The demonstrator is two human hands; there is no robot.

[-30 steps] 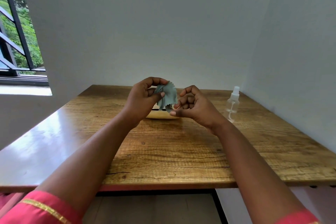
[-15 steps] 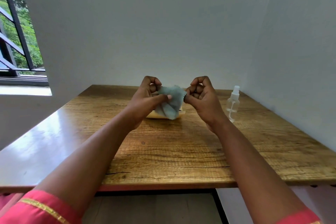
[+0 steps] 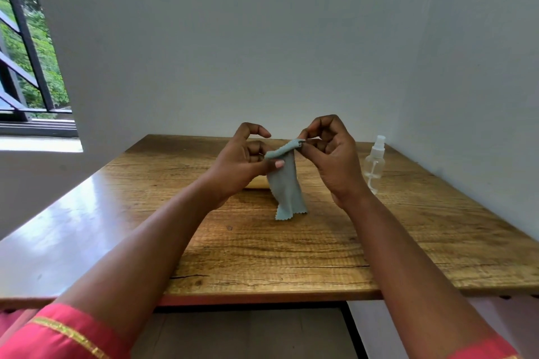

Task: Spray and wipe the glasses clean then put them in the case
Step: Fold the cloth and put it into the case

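one head-worn view looks forward and down, close over the wooden table point(image 3: 262, 256).

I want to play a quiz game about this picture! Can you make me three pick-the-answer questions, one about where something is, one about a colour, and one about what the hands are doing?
1. Where is the spray bottle?
A. on the wooden table, right of the hands
B. on the window sill
C. in the left hand

2. What colour is the cleaning cloth?
A. red
B. grey-blue
C. yellow

3. How is the cloth held?
A. lying flat on the table
B. pinched by both hands, hanging down
C. stuffed in the bottle

Answers: 1 A, it stands upright near the right wall. 2 B, it shows pale grey-blue against the wood. 3 B, the left hand and right hand each pinch its top edge.
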